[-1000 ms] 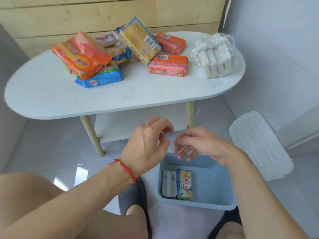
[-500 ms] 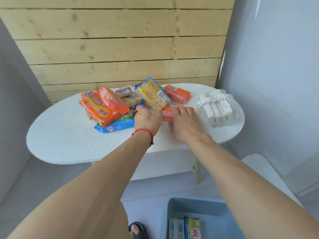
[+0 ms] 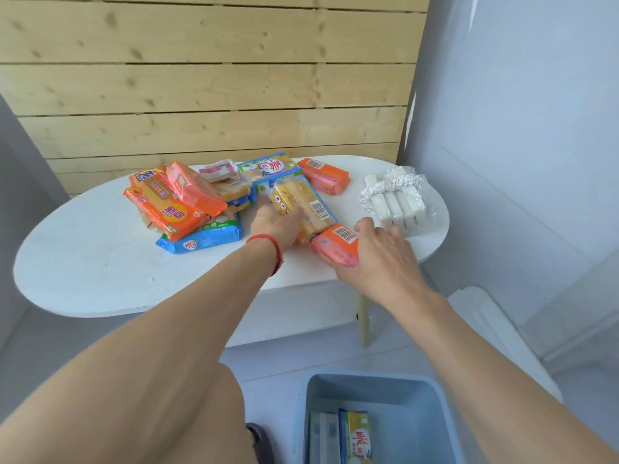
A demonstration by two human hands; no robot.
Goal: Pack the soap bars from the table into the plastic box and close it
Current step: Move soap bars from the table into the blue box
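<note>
Orange soap (image 3: 336,244) sits clamped in our right hand (image 3: 378,252), left hand (image 3: 276,226) gripping yellow soap (image 3: 301,204) (pile (image 3: 181,202) beside it may topple).

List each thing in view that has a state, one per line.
Plastic box: open, on the floor, two soap bars inside.
Lid: off, beside the box.
Yellow soap bar: gripped by the left hand.
Orange soap bar: gripped by the right hand.
Pile of soap bars: unpacked, on the table.
</note>
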